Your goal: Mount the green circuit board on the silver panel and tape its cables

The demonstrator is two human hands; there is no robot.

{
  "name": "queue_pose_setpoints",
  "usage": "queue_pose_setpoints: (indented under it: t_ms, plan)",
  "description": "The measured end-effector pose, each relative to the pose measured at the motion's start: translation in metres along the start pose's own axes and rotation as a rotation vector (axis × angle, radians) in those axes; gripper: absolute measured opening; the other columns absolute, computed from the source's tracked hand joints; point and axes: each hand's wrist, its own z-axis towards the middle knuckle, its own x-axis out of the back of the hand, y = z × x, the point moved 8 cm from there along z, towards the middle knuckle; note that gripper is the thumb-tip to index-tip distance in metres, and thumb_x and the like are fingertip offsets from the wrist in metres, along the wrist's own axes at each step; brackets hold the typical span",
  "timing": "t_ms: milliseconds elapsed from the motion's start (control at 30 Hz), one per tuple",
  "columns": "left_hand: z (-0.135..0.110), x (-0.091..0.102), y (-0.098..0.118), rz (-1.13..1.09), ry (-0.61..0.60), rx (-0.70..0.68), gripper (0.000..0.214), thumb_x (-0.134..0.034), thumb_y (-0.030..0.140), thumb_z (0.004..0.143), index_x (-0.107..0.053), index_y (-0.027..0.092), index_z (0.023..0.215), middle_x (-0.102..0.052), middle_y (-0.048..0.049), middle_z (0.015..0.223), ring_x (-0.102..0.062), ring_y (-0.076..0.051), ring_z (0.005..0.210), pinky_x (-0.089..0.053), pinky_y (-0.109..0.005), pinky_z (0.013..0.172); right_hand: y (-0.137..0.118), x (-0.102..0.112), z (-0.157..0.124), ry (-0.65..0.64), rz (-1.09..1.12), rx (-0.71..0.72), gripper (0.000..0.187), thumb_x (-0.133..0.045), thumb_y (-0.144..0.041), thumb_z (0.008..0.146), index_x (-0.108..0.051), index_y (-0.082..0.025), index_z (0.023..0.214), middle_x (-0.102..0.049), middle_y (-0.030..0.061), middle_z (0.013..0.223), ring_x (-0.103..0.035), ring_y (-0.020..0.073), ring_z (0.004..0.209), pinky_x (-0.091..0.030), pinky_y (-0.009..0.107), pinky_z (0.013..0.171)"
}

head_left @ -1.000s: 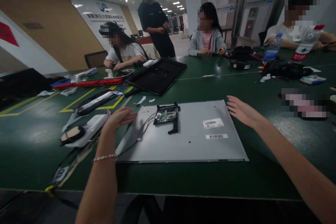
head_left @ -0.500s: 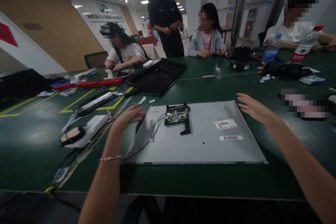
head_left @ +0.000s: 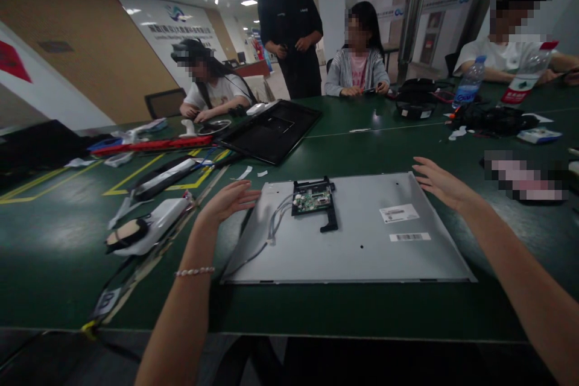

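- Left hand [head_left: 228,200] and right hand [head_left: 443,186] flank the grey panel [head_left: 353,262], fingers extended, clasping nothing; whether fingertips touch its edges, I cannot tell.
- The step looks like positioning the panel; the next move probably calls for even, two-sided contact.
- Between the hands: circuit board [head_left: 312,200] and snag-prone cables [head_left: 275,223], nearer the left.
- Beyond the left hand, a black frame [head_left: 266,140]; neither hand seems blocked.

The grey panel [head_left: 357,262] lies flat — circuit board [head_left: 312,200] on top.

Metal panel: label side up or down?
Up: two white labels and the circuit board show on top of the metal panel.
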Motion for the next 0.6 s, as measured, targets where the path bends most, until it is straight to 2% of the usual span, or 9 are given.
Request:
queue_pose_setpoints:
  t_ms: [267,400,600]
  plan:
    - [-0.011,-0.028,0.004,0.002,-0.062,-0.046,0.048,-0.068,0.027,0.086,-0.046,0.016,0.128,-0.072,-0.018,0.101,-0.074,-0.026,0.088,-0.062,-0.038,0.072,-0.006,0.018,-0.007,0.111,-0.076,-0.037,0.07,-0.054,-0.053,0.083,-0.036,-0.033,0.147,-0.044,0.0084,0.153,-0.046,0.0316,0.136,-0.036,0.05,0.113]
    - [-0.019,-0.045,0.007,-0.01,-0.057,-0.048,0.052,-0.064,0.021,0.089,-0.041,0.014,0.135,-0.072,-0.0191,0.1,-0.074,-0.026,0.085,-0.062,-0.037,0.068,-0.005,0.026,-0.006,0.135,-0.133,-0.03,0.069,-0.053,-0.051,0.085,-0.037,-0.029,0.148,-0.047,0.0112,0.151,-0.051,0.0315,0.132,-0.045,0.046,0.107]
    - [-0.027,-0.068,0.01,-0.039,-0.078,-0.061,0.055,-0.065,0.02,0.088,-0.04,0.015,0.137,-0.071,-0.0172,0.102,-0.073,-0.025,0.082,-0.062,-0.035,0.066,0.005,0.047,0.005,0.217,-0.302,0.031,0.061,-0.057,-0.053,0.083,-0.046,-0.037,0.141,-0.057,0.0063,0.14,-0.055,0.0345,0.128,-0.051,0.048,0.098]
